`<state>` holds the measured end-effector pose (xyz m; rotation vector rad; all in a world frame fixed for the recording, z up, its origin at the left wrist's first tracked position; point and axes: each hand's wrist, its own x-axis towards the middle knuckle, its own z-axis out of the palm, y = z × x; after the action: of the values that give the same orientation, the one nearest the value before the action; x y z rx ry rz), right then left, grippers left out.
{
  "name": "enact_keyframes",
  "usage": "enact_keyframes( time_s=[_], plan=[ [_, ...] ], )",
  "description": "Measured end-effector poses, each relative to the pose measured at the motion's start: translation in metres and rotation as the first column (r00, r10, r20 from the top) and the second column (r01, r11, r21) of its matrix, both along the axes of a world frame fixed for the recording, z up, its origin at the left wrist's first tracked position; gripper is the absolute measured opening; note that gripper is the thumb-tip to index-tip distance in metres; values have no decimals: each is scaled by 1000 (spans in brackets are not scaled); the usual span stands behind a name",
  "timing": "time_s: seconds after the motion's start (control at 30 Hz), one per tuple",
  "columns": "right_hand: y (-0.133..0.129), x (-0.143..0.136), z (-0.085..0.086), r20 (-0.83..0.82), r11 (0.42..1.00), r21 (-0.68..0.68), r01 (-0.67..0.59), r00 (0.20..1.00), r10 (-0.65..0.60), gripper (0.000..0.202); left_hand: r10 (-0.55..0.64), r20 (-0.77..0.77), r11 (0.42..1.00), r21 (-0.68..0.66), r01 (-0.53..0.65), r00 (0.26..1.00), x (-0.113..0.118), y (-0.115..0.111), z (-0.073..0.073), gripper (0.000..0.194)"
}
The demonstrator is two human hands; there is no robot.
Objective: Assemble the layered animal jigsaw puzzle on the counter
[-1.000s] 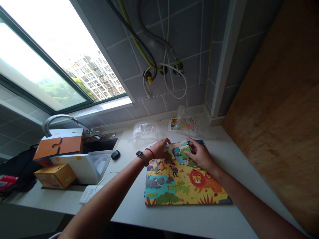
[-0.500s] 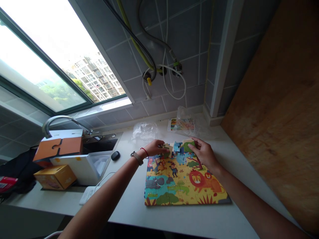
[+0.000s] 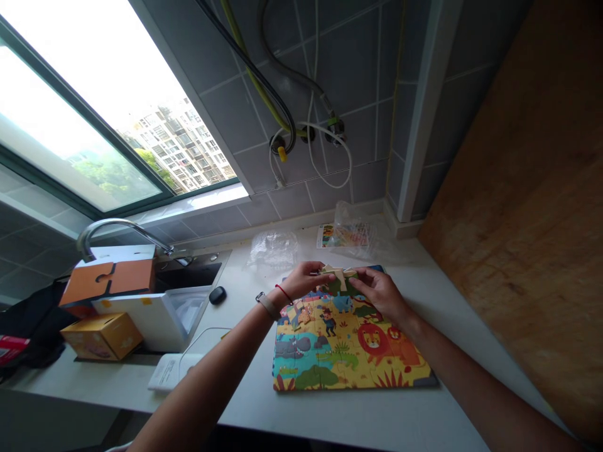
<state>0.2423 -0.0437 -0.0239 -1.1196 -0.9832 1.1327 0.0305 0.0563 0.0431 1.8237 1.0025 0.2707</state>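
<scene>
A colourful jigsaw puzzle [image 3: 339, 358] with lions, a hippo and a crocodile lies flat on the white counter. Over its far edge, my left hand [image 3: 308, 280] and my right hand [image 3: 379, 290] are close together, both closed on puzzle pieces [image 3: 340, 280]. These pieces are partly green with pale, wood-coloured backs and edges. They overlap between my fingers, so I cannot tell how many each hand has. My hands hide part of the puzzle's far row, where a dark blue strip shows at the right.
Behind the puzzle lie a crumpled clear plastic bag [image 3: 273, 248] and a picture sheet [image 3: 325, 236] under more plastic. On the left are a sink with a faucet [image 3: 127, 225], an orange box [image 3: 110, 282], a yellow box [image 3: 101, 336], a black oval object [image 3: 217, 295] and a white power strip [image 3: 172, 371].
My left hand has moved right and my right hand slightly left, bringing the pieces together above the puzzle's far edge. The picture on the puzzle's near part looks unchanged.
</scene>
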Motion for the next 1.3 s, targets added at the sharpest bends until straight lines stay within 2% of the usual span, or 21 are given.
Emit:
enact_keyframes(
  time_s=[0.1,0.2,0.27,0.4,0.5,0.63,0.83,1.0,1.1,1.23,1.3],
  plan=[
    [-3,-2,6,-135,994,-60,-95,987,86,54,82,-1,984,157,-81,997,11,-7,-7,62],
    [-5,-2,10,-152,992,-71,-105,984,94,58,125,-6,946,302,-118,992,16,-12,-10,57],
    [-4,-3,10,-100,994,-58,-89,992,82,60,93,-45,920,386,-69,995,18,-15,-9,52],
    [-3,-3,9,-41,997,-62,-53,998,50,61,-4,-242,846,517,132,970,19,-18,-3,55],
    [-2,0,7,-98,997,-73,28,995,-35,60,6,-279,846,514,144,960,17,-13,0,61],
    [0,7,3,-224,982,-90,168,957,-184,59,43,-344,857,495,142,938,10,-4,-6,46],
    [1,14,2,-258,975,-87,205,941,-220,47,18,-376,880,446,164,926,6,0,-26,74],
    [0,14,4,-305,967,-109,229,918,-252,44,21,-287,890,441,113,958,5,3,-27,83],
    [2,14,2,-300,962,-111,248,915,-270,45,27,-202,886,459,70,979,3,5,-21,71],
    [4,15,-3,-198,955,-84,283,935,-294,47,39,-99,905,424,7,994,3,8,-14,27],
    [3,15,-4,-145,955,-72,288,944,-296,50,31,-65,923,384,-4,997,4,9,-13,19]
  ],
)
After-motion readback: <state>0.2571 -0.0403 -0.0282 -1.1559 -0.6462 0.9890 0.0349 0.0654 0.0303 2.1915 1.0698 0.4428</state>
